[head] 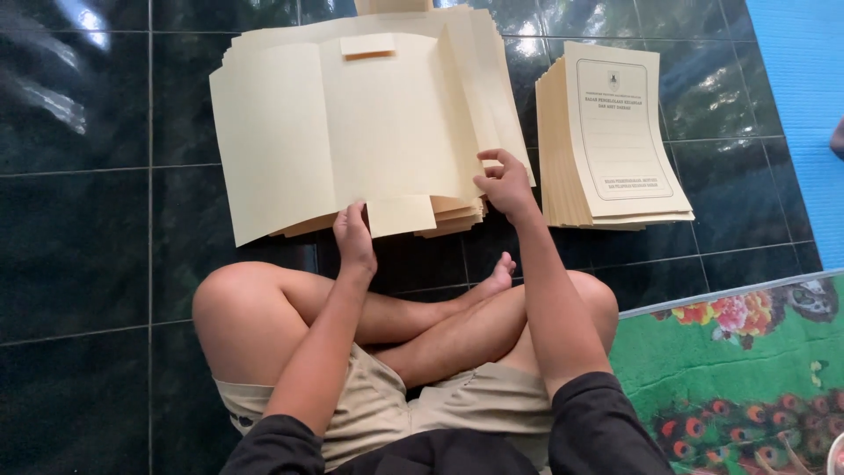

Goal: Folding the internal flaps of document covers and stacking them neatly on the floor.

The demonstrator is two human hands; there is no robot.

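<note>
A pile of unfolded cream cardboard folder blanks lies on the dark tiled floor in front of my crossed legs. My left hand rests on the near edge of the top sheet, by its small bottom flap. At the pile's right side, my right hand pinches the right flap of the top sheet and lifts it up. A neat stack of folded cream folders with a printed front lies to the right, apart from both hands.
Glossy black floor tiles surround the piles. A blue mat lies at the far right. A green mat with a flower and peacock pattern covers the floor at the lower right, beside my right knee.
</note>
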